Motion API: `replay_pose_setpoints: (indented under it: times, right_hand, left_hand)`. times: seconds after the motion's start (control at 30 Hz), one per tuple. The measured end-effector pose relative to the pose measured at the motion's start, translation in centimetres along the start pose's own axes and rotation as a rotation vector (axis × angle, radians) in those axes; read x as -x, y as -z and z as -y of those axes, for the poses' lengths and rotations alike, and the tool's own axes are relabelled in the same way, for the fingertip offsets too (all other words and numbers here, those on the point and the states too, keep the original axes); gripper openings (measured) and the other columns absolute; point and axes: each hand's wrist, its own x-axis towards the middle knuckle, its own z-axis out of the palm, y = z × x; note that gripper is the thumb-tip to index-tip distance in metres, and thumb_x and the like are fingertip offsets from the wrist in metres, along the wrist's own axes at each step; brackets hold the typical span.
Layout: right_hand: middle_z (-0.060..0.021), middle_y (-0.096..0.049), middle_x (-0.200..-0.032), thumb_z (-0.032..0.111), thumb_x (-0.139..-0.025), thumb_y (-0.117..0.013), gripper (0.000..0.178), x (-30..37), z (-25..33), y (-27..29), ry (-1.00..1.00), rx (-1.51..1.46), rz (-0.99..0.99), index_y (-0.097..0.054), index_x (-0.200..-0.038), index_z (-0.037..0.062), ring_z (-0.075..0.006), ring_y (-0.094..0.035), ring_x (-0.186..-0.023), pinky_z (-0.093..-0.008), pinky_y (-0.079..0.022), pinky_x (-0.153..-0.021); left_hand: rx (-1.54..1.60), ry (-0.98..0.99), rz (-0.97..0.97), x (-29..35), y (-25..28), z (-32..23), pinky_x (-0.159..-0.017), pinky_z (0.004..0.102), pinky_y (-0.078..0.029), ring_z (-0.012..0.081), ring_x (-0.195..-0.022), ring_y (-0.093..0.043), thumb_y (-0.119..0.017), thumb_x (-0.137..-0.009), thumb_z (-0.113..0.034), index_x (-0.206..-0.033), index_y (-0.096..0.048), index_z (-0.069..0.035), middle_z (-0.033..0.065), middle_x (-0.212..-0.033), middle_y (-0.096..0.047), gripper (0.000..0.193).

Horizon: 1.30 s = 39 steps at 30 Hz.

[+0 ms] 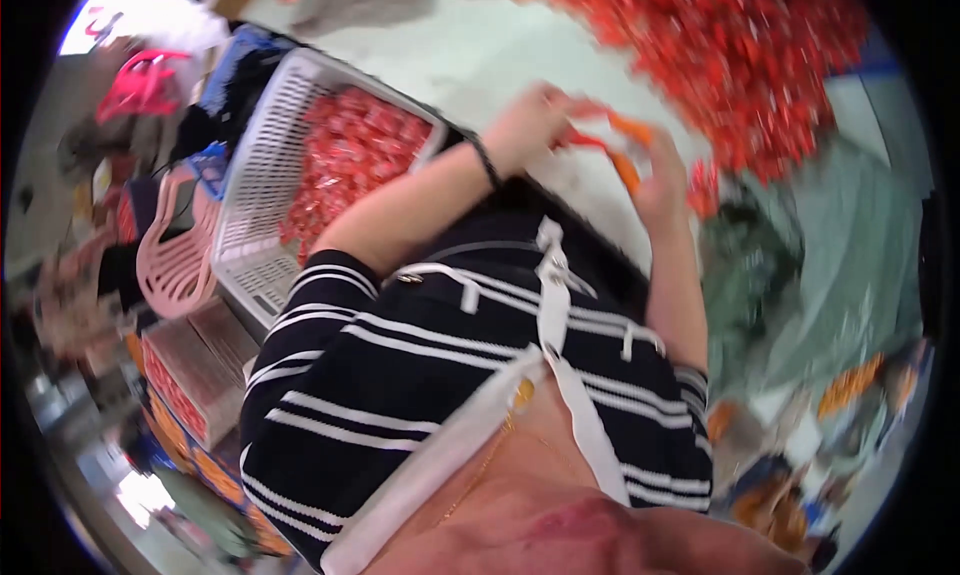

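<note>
Over the white tabletop [455, 37], my left hand [528, 127] and my right hand [660, 183] face each other, a short gap apart. Orange coverings [628, 127] sit on the right thumb and a finger, whose tips are blurred. My left fingers are curled together at a small red strip [588, 141] that reaches toward the right fingertips. Blur hides whether the strip is a held piece or a finger covering. Beyond my right hand spreads a large heap of small red shiny wrapped pieces [745, 60].
Left of my left forearm, a white slatted plastic basket [255, 185] holds many red wrapped pieces [365, 140]. Beside it are a pink plastic chair [172, 260] and a box of red pieces [190, 360]. Green plastic sheeting [840, 265] hangs at the right. A grey cloth [360, 0] lies at the far edge.
</note>
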Motion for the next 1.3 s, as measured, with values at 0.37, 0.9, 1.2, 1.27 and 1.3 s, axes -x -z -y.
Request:
replay_pose_setpoints:
  times: [0.37, 0.9, 1.2, 1.27, 1.3]
  right_hand:
    - [-0.0110, -0.061, -0.093, 0.006, -0.076, -0.071, 0.032, 0.0, 1.0, -0.9, -0.013, -0.081, 0.064, -0.060, -0.107, 0.0053, -0.0284, -0.058, -0.082, -0.0317, -0.049, -0.073]
    - [-0.0078, -0.066, -0.090, 0.023, -0.087, -0.066, 0.029, 1.5, 0.0, -4.5, -0.934, -1.066, 0.040, -0.059, -0.103, -0.0010, -0.0131, -0.062, -0.074, -0.0263, -0.049, -0.065]
    - [-0.0077, -0.065, -0.096, 0.016, -0.083, -0.071, 0.032, 1.8, -0.3, -4.9, -0.596, -0.646, 0.073, -0.058, -0.108, 0.0012, -0.0140, -0.061, -0.083, -0.0268, -0.049, -0.073]
    - [-0.0073, -0.065, -0.095, 0.015, -0.082, -0.071, 0.032, 1.5, 0.2, -5.1, -0.673, -0.738, 0.065, -0.058, -0.108, 0.0013, -0.0135, -0.061, -0.083, -0.0262, -0.049, -0.074]
    - [-0.0070, -0.065, -0.094, 0.014, -0.082, -0.071, 0.032, 1.3, 0.6, -5.3, -0.748, -0.835, 0.062, -0.058, -0.108, 0.0014, -0.0130, -0.060, -0.082, -0.0255, -0.048, -0.074]
  left_hand:
    - [0.219, 0.048, -0.054, -1.1, -1.3, 0.0, -0.054, 0.0262, -0.048, 0.0129, -0.058, -0.056, -0.053, -0.094, -0.036, -0.107, -0.048, 0.007, 0.0085, -0.074, -0.058, 0.045]
    - [-0.425, -0.753, -0.201, 0.7, -1.3, 0.8, -0.056, 0.0315, -0.050, 0.0235, -0.068, -0.065, -0.061, -0.089, -0.023, -0.108, -0.048, 0.002, 0.0159, -0.084, -0.063, 0.034]
    - [-0.133, -0.268, -0.158, 0.8, -1.6, 1.5, -0.060, 0.0273, -0.050, 0.0146, -0.069, -0.062, -0.058, -0.090, -0.015, -0.111, -0.047, 0.000, 0.0116, -0.086, -0.062, 0.028]
    - [-0.220, -0.438, -0.189, 1.4, -1.6, 1.3, -0.060, 0.0270, -0.050, 0.0135, -0.069, -0.061, -0.058, -0.091, -0.015, -0.111, -0.048, -0.001, 0.0106, -0.086, -0.061, 0.027]
    - [-0.270, -0.508, -0.207, 1.5, -1.4, 1.3, -0.059, 0.0262, -0.049, 0.0126, -0.069, -0.060, -0.058, -0.091, -0.014, -0.110, -0.048, 0.000, 0.0098, -0.085, -0.061, 0.026]
